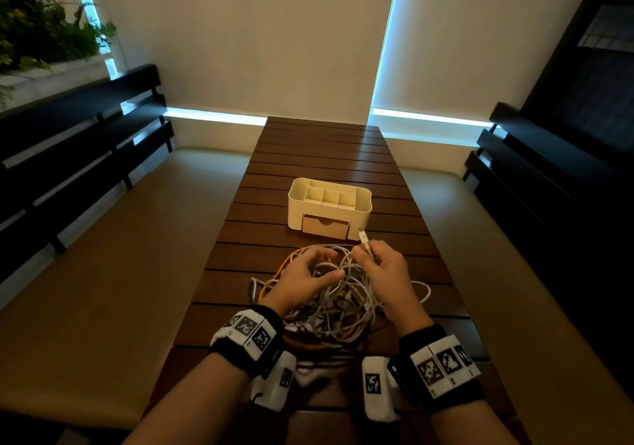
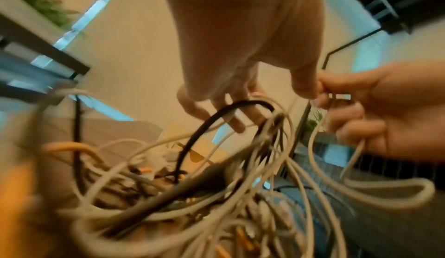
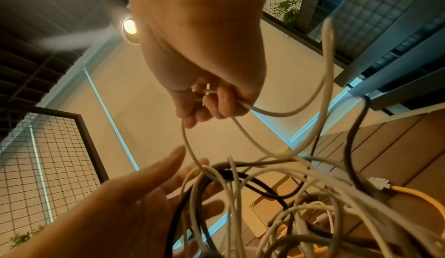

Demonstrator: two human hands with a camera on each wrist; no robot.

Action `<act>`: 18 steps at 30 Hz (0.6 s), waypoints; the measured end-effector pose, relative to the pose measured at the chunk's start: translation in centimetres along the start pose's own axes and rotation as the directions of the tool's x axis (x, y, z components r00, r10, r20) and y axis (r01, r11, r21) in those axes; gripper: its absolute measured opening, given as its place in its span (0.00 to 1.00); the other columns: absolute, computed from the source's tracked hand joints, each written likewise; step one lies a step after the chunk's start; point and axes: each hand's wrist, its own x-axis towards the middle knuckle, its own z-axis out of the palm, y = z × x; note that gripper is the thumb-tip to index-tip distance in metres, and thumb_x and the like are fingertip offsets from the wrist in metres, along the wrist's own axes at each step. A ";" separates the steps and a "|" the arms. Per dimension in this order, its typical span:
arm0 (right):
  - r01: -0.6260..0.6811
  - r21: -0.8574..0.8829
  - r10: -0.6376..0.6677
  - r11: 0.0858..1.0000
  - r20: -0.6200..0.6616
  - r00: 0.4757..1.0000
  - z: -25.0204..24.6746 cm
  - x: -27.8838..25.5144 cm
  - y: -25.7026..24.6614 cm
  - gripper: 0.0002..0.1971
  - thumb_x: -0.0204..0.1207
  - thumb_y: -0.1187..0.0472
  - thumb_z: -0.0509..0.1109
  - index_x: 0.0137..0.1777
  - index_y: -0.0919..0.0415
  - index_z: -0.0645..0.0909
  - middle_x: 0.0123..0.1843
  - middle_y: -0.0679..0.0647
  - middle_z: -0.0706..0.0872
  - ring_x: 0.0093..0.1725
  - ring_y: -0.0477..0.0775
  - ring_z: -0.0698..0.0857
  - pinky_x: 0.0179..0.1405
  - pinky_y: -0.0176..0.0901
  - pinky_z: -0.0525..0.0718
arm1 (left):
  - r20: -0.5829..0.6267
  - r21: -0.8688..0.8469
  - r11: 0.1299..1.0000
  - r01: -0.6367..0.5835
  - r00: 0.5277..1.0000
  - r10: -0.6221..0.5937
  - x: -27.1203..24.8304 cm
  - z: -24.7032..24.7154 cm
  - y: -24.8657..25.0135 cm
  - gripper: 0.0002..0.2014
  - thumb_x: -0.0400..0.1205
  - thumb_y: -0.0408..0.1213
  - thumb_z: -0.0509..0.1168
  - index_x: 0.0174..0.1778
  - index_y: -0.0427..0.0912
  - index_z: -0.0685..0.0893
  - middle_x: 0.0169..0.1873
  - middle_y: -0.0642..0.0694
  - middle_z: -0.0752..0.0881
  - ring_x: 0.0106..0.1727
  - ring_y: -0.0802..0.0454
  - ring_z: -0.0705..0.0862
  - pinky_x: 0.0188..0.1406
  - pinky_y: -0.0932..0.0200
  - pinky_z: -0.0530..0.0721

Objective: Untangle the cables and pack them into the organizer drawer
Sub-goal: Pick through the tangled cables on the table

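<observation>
A tangle of white, grey, black and orange cables lies on the slatted wooden table. My right hand pinches one white cable just below its USB plug, which sticks up above the heap. In the right wrist view my right hand has its fingers curled round that white cable. My left hand rests on the tangle with loosely spread fingers; a black cable loops past its fingertips. Behind the heap stands the cream organizer, its wooden drawer closed.
Cushioned benches with dark slatted backs flank the narrow table on both sides. A white cable loop strays toward the right table edge. Plants stand at the far left. Bare table stretches beyond the organizer.
</observation>
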 end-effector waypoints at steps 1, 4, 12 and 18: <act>0.003 -0.020 -0.003 1.000 0.005 1.000 0.1 -0.1 -0.1 0.10 0.79 0.61 0.66 0.36 0.55 0.80 0.40 0.63 0.83 0.40 0.57 0.80 0.41 0.53 0.79 | 0.040 -0.076 0.997 0.021 0.999 -0.018 -0.1 0.1 0.6 0.16 0.74 0.47 0.74 0.56 0.49 0.82 0.54 0.51 0.86 0.56 0.53 0.85 0.62 0.49 0.82; -0.010 -0.136 0.015 0.991 0.035 0.999 0.3 -0.2 -0.4 0.08 0.80 0.60 0.65 0.42 0.61 0.83 0.40 0.60 0.84 0.40 0.57 0.81 0.41 0.52 0.77 | 0.041 0.076 0.997 -0.021 0.999 0.018 -0.1 0.2 1.4 0.09 0.78 0.38 0.71 0.52 0.43 0.83 0.46 0.51 0.86 0.51 0.51 0.85 0.57 0.53 0.84; 0.031 -0.740 0.195 0.672 0.217 0.956 -0.3 -0.9 -2.7 0.18 0.73 0.38 0.61 0.45 0.49 0.85 0.42 0.50 0.84 0.49 0.57 0.83 0.44 0.46 0.78 | -0.185 0.120 0.990 -0.077 0.978 0.099 -0.5 0.9 1.4 0.05 0.75 0.34 0.73 0.41 0.46 0.84 0.39 0.56 0.84 0.43 0.63 0.80 0.40 0.74 0.75; 0.109 -0.959 0.170 0.263 0.157 0.973 1.1 -1.2 -3.7 0.23 0.76 0.37 0.64 0.57 0.56 0.81 0.58 0.52 0.82 0.67 0.58 0.73 0.56 0.49 0.74 | -0.128 0.265 0.957 -0.120 0.979 0.159 -0.8 2.2 1.0 0.06 0.73 0.36 0.76 0.42 0.46 0.85 0.43 0.52 0.85 0.47 0.57 0.82 0.50 0.64 0.81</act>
